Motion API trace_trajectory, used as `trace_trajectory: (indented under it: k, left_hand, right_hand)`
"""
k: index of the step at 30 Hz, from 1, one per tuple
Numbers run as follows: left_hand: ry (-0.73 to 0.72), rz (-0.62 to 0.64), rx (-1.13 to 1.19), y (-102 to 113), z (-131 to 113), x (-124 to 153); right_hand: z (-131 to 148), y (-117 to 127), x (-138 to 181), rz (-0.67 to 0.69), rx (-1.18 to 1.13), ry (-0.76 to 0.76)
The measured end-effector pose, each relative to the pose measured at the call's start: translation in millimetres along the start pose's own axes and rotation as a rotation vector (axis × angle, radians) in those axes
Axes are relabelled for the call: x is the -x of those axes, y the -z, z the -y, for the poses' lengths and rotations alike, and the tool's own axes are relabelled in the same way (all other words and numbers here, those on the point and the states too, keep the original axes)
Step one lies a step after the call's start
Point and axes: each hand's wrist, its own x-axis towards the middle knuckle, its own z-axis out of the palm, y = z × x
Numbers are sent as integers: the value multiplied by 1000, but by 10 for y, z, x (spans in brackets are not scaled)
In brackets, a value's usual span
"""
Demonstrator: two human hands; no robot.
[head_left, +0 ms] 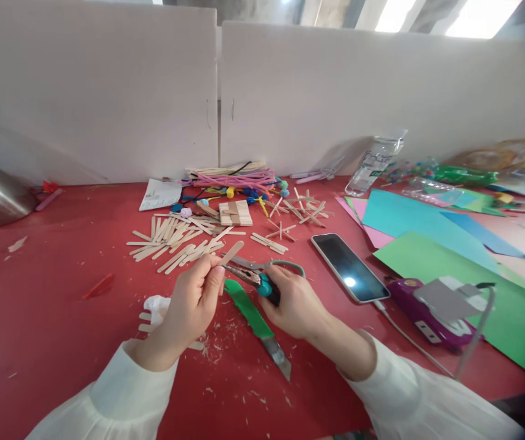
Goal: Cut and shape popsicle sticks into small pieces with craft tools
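Note:
My left hand (pixel 193 305) is closed in a pinch on a wooden craft stick (pixel 231 252), held up at a slant above the red table (pixel 60 293). My right hand (pixel 292 304) grips the teal-and-black handles of small pliers (pixel 249 278), whose jaws point left and meet the stick near my left fingertips. Under both hands lies a green-handled utility knife (pixel 255 318) with its blade toward me. Wood shavings (pixel 225 336) are scattered around it.
A heap of craft sticks (pixel 173 238), a small stick block (pixel 235 212), pipe cleaners (pixel 234 179) and scissors (pixel 285 264) lie beyond my hands. A phone (pixel 348 266), purple glue gun (pixel 427 308), coloured paper (pixel 431 238) and plastic bottle (pixel 374 162) sit right. White partitions stand behind.

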Motion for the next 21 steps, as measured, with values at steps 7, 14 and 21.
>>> trace_trajectory:
  k: [7,14,21]
  left_hand:
    - [2,7,50,-38,-3,18]
    - [35,-64,30,-71,0,40]
    - [73,-47,132,-87,-1,23]
  right_hand:
    - [-50,-24,43,-25,-2,45]
    - [-11,-47,67,-8,33,-15]
    - [25,11,85,70,-66,-44]
